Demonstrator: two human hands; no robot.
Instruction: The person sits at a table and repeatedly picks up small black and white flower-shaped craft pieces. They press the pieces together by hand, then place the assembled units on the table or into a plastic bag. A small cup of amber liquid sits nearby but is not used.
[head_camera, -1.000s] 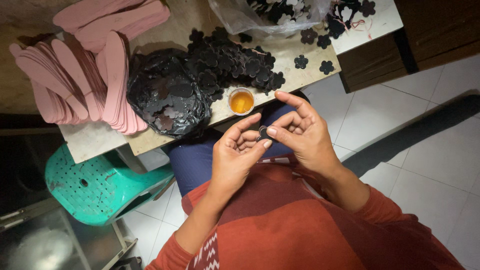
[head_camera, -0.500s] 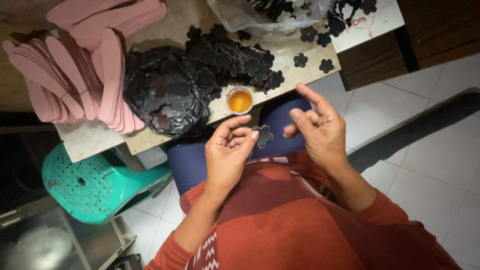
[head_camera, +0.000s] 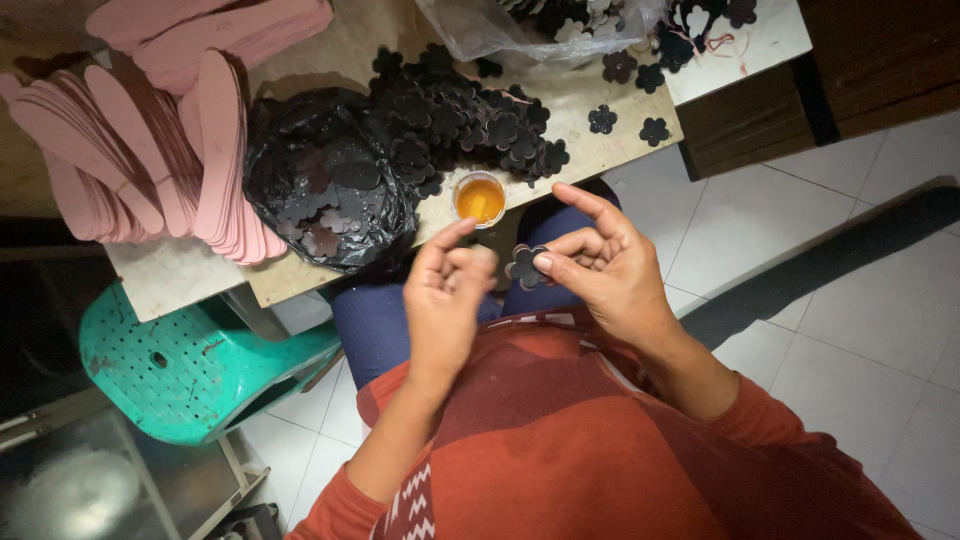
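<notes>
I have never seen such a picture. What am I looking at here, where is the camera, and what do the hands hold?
The camera sits on a person's head and looks down at their own two bare hands. The right hand pinches a small dark flower-shaped piece; the left hand is beside it, and holds nothing I can see. On the table lie a heap of the same dark flower pieces, a black plastic bag, a small cup of orange liquid and pink sole-shaped cutouts. A green plastic stool stands below.

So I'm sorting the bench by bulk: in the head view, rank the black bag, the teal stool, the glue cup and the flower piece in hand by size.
1. teal stool, though nearer the camera
2. black bag
3. glue cup and flower piece, which look alike
</notes>
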